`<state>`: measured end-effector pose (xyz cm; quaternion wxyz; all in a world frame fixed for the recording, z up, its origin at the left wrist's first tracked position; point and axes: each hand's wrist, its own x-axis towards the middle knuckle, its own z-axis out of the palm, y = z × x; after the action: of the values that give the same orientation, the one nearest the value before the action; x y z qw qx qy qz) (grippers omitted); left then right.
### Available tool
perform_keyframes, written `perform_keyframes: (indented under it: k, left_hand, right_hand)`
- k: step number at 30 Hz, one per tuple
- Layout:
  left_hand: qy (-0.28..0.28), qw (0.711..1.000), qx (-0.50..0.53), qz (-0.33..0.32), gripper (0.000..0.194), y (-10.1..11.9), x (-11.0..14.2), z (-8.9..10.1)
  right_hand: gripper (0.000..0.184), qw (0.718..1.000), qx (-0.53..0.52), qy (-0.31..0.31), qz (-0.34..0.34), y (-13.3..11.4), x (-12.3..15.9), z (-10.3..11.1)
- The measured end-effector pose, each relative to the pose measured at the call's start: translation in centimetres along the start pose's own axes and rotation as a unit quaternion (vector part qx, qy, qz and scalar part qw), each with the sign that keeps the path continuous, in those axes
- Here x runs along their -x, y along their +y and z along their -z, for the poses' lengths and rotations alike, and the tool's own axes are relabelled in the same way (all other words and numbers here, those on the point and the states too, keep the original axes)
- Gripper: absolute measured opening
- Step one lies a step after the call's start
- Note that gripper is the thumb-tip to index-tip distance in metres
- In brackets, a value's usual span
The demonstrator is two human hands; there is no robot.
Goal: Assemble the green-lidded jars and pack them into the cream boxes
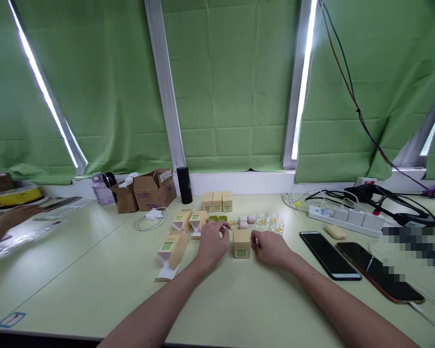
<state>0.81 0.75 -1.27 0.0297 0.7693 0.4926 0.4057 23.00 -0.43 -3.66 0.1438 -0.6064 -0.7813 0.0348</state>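
A small closed kraft-card box (241,244) with a green label stands upright on the table between my two hands. My left hand (214,241) is just left of it, fingers curled and closed; its palm side is hidden. To the right, my right hand (270,246) is also closed, knuckles up, with its fingertips close beside the box; I cannot tell whether they touch. Three cartons with flaps open, including a front carton (171,250), lie left of my left hand. Behind the hands are green pieces (217,219), pale pink cylinders (243,221) and clear cups (271,219) with yellow centres.
Closed boxes (217,202) stand in a row behind. Further back are a brown carton (154,191) and black bottle (184,185). Rightward lie two phones, one a black phone (329,255), and a power strip (344,220). Another person's hand (16,216) is far left.
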Motion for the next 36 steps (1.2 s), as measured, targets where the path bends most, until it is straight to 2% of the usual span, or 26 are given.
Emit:
perform_keyframes:
  k: [2, 5, 10, 13, 20, 25, 29, 33, 36]
  left_hand:
    - [0.007, 1.000, -0.005, -0.024, 0.016, 0.4, 0.2, 0.3]
    - [-0.016, 0.999, -0.011, -0.050, 0.028, 1.4, 0.4, 0.9]
    - [-0.143, 0.987, 0.004, -0.074, 0.051, 2.8, 0.4, 1.6]
    - [-0.189, 0.977, -0.017, -0.098, 0.057, 3.3, 0.3, 1.7]
    - [-0.239, 0.950, -0.119, -0.164, 0.062, 4.3, -0.6, 1.8]
    - [-0.281, 0.932, -0.150, -0.173, 0.049, 5.0, -1.8, 2.1]
    - [-0.267, 0.935, -0.155, -0.173, 0.053, 5.0, -4.2, 2.5]
    - [-0.210, 0.942, -0.187, -0.182, 0.054, 4.9, -8.7, 2.3]
    - [-0.209, 0.944, -0.205, -0.152, 0.061, 4.6, -12.2, 1.1]
  right_hand:
    - [0.011, 1.000, 0.008, -0.007, -0.004, -0.1, -0.1, 0.0]
    - [0.013, 1.000, 0.019, -0.020, -0.011, -0.2, -0.1, 0.0]
    - [0.017, 0.999, 0.037, -0.032, -0.016, -0.4, -0.1, 0.2]
    - [0.018, 0.998, 0.044, -0.037, -0.018, -0.5, 0.0, 0.2]
    - [0.018, 0.998, 0.051, -0.037, -0.016, -0.7, 0.2, 0.6]
    - [0.018, 0.998, 0.053, -0.035, -0.015, -0.8, 0.2, 0.6]
    - [0.019, 0.998, 0.052, -0.037, -0.015, -0.8, 0.2, 0.6]
    - [0.019, 0.998, 0.053, -0.039, -0.012, -0.9, 0.2, 0.8]
    - [0.018, 0.998, 0.054, -0.040, -0.010, -0.9, 0.3, 0.9]
